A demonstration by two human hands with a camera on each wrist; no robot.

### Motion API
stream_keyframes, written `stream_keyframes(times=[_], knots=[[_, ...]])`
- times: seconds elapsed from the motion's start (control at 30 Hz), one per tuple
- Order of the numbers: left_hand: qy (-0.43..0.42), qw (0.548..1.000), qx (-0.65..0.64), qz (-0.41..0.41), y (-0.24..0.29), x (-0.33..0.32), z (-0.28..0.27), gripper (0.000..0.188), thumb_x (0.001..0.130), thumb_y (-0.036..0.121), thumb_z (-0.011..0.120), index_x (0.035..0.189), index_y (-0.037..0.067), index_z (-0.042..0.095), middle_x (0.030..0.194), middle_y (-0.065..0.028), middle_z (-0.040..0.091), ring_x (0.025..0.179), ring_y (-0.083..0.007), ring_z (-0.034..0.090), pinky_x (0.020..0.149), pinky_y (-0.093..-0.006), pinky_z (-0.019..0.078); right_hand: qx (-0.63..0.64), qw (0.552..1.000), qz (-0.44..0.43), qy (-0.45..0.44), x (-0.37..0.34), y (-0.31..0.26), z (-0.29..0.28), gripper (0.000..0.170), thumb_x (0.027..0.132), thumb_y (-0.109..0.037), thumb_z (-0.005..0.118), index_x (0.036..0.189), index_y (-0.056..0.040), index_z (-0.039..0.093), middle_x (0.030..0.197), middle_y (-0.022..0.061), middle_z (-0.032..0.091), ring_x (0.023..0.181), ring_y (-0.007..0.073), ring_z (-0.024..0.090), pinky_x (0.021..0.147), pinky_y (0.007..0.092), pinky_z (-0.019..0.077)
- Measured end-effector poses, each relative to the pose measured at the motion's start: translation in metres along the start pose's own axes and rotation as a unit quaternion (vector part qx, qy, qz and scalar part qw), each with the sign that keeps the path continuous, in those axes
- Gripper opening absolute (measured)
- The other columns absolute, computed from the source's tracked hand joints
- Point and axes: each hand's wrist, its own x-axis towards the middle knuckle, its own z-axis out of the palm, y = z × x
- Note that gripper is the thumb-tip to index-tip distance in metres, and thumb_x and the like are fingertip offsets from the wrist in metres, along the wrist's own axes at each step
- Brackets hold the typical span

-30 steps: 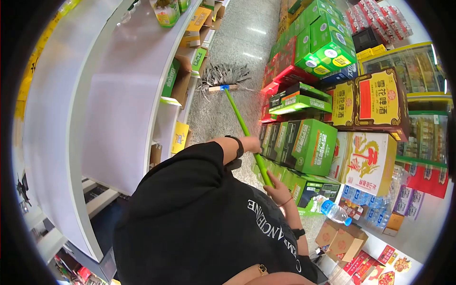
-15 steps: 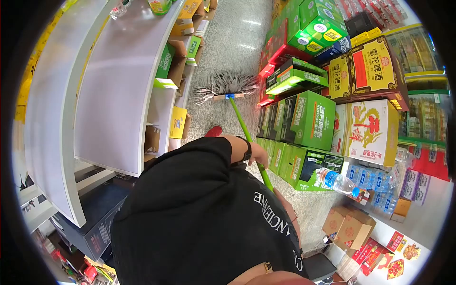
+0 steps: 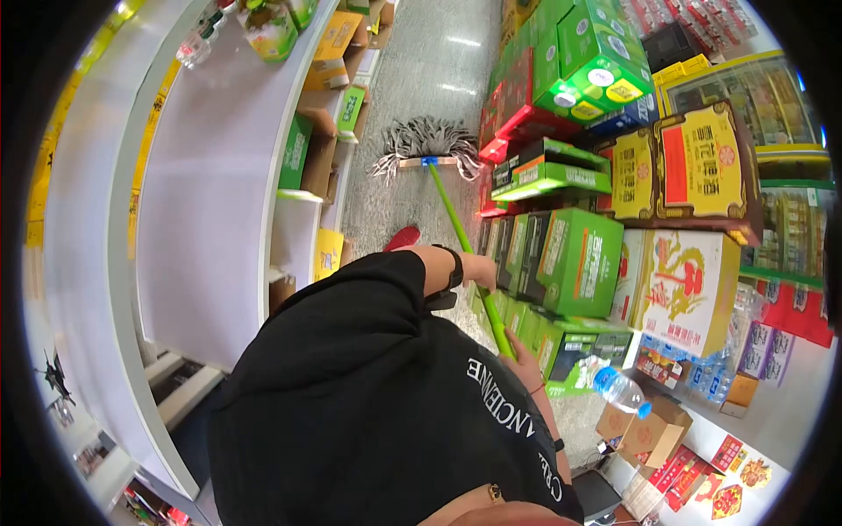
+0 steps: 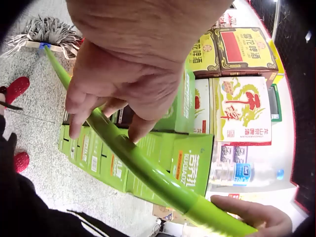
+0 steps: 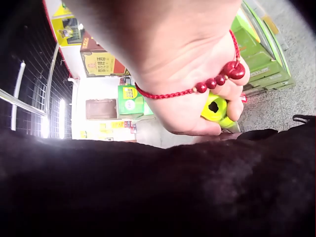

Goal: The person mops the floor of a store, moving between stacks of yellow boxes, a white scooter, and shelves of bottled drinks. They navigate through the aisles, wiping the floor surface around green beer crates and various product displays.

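A mop with a long green handle (image 3: pixel 452 215) reaches down the aisle, its grey string head (image 3: pixel 430 140) spread flat on the speckled floor. My left hand (image 3: pixel 478 270) grips the handle partway along; in the left wrist view its fingers (image 4: pixel 79 106) and thumb wrap round the green tube. My right hand (image 3: pixel 524 361) holds the handle's top end. From the right wrist view, the right fingers (image 5: pixel 234 106) curl round the light-green grip (image 5: pixel 214 108), with its hollow end showing. A red beaded bracelet circles that wrist.
Green beer cartons (image 3: pixel 574 263) are stacked close along the right of the handle, with a water bottle (image 3: pixel 619 391) on top nearby. On the left runs a white shelf (image 3: pixel 210 219) with open boxes below its edge. A red shoe (image 3: pixel 403 238) stands on the floor.
The mop head slid nearer half a second ago, and is now farther up the aisle again. Both hands keep their hold on the handle, and a red shoe has come into view.
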Motion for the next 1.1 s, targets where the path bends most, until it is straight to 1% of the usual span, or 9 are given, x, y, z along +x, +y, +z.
stream_keyframes(times=[0.07,0.1,0.27,0.3,0.43,0.6,0.8,1.0,1.1], knots=[[0.090,0.989,0.093,0.067,-0.020,0.023,-0.042,0.036,0.074,0.030,0.059,0.090,-0.003,0.063,0.084,-0.0166,0.062,0.066,-0.0286,0.062,0.055,-0.0396,0.0494,0.076,0.994,0.078,-0.012,0.055,-0.029,-0.006,0.057,0.077,-0.011,0.058,0.129,-0.0038,0.037,0.105,0.0105,0.055,0.083,0.0135,0.055,0.072,0.0254,0.0452],[0.091,0.995,0.039,0.008,-0.016,0.016,-0.071,0.035,0.071,0.030,0.059,0.088,-0.001,0.063,0.082,-0.0160,0.063,0.072,-0.0285,0.062,0.061,-0.0395,0.0491,0.151,0.975,0.159,-0.026,0.079,-0.041,-0.010,0.057,0.076,-0.009,0.057,0.129,-0.0036,0.037,0.095,0.0083,0.057,0.069,0.0110,0.055,0.062,0.0247,0.0466],[0.259,0.960,0.009,0.101,-0.082,0.116,-0.182,0.033,0.070,0.029,0.059,0.086,0.001,0.065,0.087,-0.0166,0.064,0.077,-0.0282,0.063,0.067,-0.0368,0.0494,0.205,0.974,0.097,0.018,0.234,-0.085,-0.020,0.060,0.077,-0.012,0.056,0.132,-0.0052,0.033,0.084,0.0059,0.056,0.055,0.0099,0.050,0.052,0.0240,0.0437],[0.257,0.966,-0.007,0.010,-0.066,0.075,-0.209,0.030,0.070,0.028,0.058,0.086,0.003,0.066,0.088,-0.0161,0.064,0.080,-0.0279,0.063,0.069,-0.0373,0.0496,0.205,0.974,0.100,0.018,0.257,-0.102,-0.023,0.060,0.077,-0.012,0.056,0.132,-0.0052,0.033,0.084,0.0059,0.056,0.055,0.0099,0.050,0.052,0.0240,0.0437],[0.293,0.953,-0.045,-0.058,-0.061,0.050,-0.265,0.028,0.070,0.020,0.058,0.091,0.001,0.064,0.089,-0.0173,0.063,0.086,-0.0288,0.062,0.072,-0.0376,0.0497,0.146,0.984,0.101,0.023,0.312,-0.125,-0.024,0.060,0.078,-0.015,0.055,0.133,-0.0088,0.032,0.089,0.0087,0.057,0.056,0.0117,0.051,0.054,0.0250,0.0445],[0.262,0.964,0.016,-0.033,-0.094,0.108,-0.263,0.025,0.072,0.014,0.055,0.092,0.001,0.064,0.092,-0.0176,0.063,0.088,-0.0296,0.061,0.072,-0.0375,0.0497,0.103,0.990,0.095,0.016,0.312,-0.112,-0.015,0.062,0.079,-0.017,0.055,0.135,-0.0118,0.029,0.090,0.0119,0.058,0.057,0.0128,0.053,0.056,0.0271,0.0454],[0.207,0.973,0.103,0.019,-0.066,0.067,-0.244,0.023,0.074,0.013,0.053,0.091,0.005,0.066,0.094,-0.0155,0.063,0.087,-0.0296,0.061,0.073,-0.0380,0.0485,0.109,0.987,0.114,-0.007,0.276,-0.105,-0.018,0.063,0.078,-0.017,0.056,0.135,-0.0115,0.028,0.091,0.0114,0.058,0.059,0.0120,0.053,0.056,0.0266,0.0456],[0.209,0.969,0.122,0.043,-0.061,0.076,-0.166,0.027,0.073,0.025,0.060,0.091,0.007,0.066,0.091,-0.0137,0.064,0.085,-0.0286,0.061,0.072,-0.0386,0.0481,0.089,0.984,0.149,-0.049,0.191,-0.097,-0.029,0.065,0.078,-0.018,0.059,0.135,-0.0085,0.028,0.082,0.0067,0.058,0.059,0.0106,0.052,0.056,0.0248,0.0444],[0.141,0.979,0.139,0.040,-0.045,0.069,-0.117,0.030,0.075,0.030,0.058,0.089,0.005,0.066,0.089,-0.0133,0.064,0.083,-0.0287,0.061,0.072,-0.0402,0.0467,0.059,0.989,0.120,-0.058,0.138,-0.070,-0.035,0.064,0.078,-0.017,0.059,0.135,-0.0092,0.029,0.088,0.0075,0.058,0.063,0.0110,0.053,0.060,0.0245,0.0448]])
